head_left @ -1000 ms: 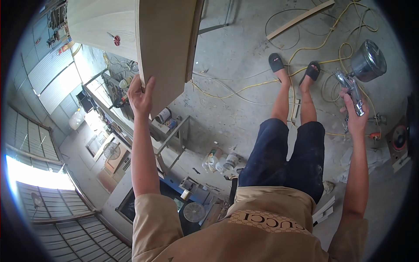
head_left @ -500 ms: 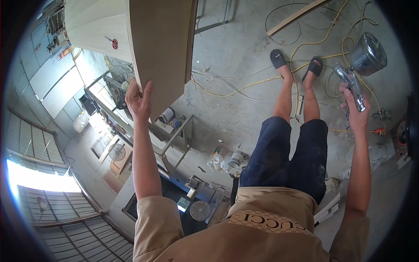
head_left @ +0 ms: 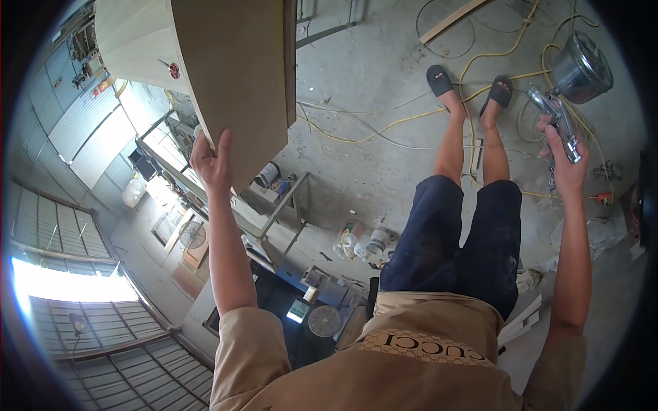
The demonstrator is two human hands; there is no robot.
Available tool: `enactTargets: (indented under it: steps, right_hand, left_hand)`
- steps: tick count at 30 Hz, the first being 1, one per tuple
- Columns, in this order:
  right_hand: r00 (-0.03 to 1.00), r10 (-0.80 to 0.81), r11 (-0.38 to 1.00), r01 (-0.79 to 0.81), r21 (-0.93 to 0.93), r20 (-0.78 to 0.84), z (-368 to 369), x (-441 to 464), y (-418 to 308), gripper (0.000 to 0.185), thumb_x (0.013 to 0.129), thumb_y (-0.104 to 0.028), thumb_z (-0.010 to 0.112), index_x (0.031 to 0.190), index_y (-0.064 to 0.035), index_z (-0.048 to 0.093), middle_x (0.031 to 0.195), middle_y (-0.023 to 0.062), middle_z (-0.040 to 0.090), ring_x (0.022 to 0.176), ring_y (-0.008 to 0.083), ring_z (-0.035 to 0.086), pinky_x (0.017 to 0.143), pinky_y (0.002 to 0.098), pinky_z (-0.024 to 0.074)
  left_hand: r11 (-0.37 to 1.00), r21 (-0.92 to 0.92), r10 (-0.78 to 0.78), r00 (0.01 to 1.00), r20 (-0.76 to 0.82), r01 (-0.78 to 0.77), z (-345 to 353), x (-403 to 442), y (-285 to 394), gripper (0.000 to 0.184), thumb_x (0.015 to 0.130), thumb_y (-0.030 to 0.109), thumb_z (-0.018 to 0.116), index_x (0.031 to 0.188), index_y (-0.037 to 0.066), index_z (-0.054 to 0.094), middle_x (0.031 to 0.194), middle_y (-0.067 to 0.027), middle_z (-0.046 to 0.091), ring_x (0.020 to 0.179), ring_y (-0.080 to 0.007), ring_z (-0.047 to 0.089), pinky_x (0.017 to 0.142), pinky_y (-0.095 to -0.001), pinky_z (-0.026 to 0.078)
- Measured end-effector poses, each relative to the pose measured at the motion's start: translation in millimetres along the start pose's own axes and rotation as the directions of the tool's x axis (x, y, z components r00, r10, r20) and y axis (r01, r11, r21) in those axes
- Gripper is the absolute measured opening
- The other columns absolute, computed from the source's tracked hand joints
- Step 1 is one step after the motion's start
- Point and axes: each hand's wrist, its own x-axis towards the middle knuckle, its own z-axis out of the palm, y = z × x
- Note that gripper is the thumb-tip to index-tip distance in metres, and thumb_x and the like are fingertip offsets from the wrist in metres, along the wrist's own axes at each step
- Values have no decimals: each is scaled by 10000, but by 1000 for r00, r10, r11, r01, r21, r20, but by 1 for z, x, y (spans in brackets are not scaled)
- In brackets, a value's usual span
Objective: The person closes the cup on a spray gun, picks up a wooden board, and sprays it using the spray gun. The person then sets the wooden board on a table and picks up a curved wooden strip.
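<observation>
My left hand (head_left: 214, 159) is closed on the lower edge of a large pale wooden panel (head_left: 236, 75), thumb on its broad face and the fingers behind, partly hidden. The panel is one side of a bulky wooden piece with a light curved surface (head_left: 133, 41). Red-handled scissors (head_left: 171, 70) lie on that surface. In my right hand (head_left: 566, 159) is a shiny metal spray gun (head_left: 556, 122), its grip wrapped by my fingers. The gun's round metal cup (head_left: 582, 67) points away from me, apart from the panel.
A yellow hose (head_left: 391, 129) winds over the concrete floor (head_left: 343, 178) around my sandalled feet. A wooden strip (head_left: 452, 20) lies farther off. Metal stands (head_left: 291, 198), cans and plastic containers (head_left: 353, 240) are to the left of my legs. A fan (head_left: 325, 320) stands behind them.
The wooden piece and my left hand appear slightly farther left in view. The spray gun has shifted slightly right, its cup a little higher in view. Both holds stay the same.
</observation>
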Motion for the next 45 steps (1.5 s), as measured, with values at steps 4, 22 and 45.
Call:
enactTargets:
  steps: [4,22,45]
  right_hand:
    - [1000,-8,1000,8,29,-6,1,3,-2,478,1022,-215,670,1451,-27,574,1177,80,740,1034,139,713,655,248,551]
    - [999,-43,993,40,111,28,1,7,-20,487,1026,-203,664,1456,-4,553,1187,99,732,1061,166,707,659,248,545]
    - [997,-55,992,49,120,46,-7,16,-22,509,1022,-220,672,1467,-9,544,1186,99,733,1040,156,708,650,248,543]
  left_hand:
    - [997,73,-33,999,7,32,-2,1,1,314,949,184,750,1172,-28,688,1023,-101,718,950,-163,680,863,-313,523]
    - [979,194,-60,998,-6,60,13,27,48,330,919,196,781,1167,24,647,1042,-98,730,956,-191,695,863,-346,540]
    - [979,166,-112,992,-64,121,15,26,46,330,898,241,798,1101,23,655,980,-110,724,930,-208,687,859,-365,522]
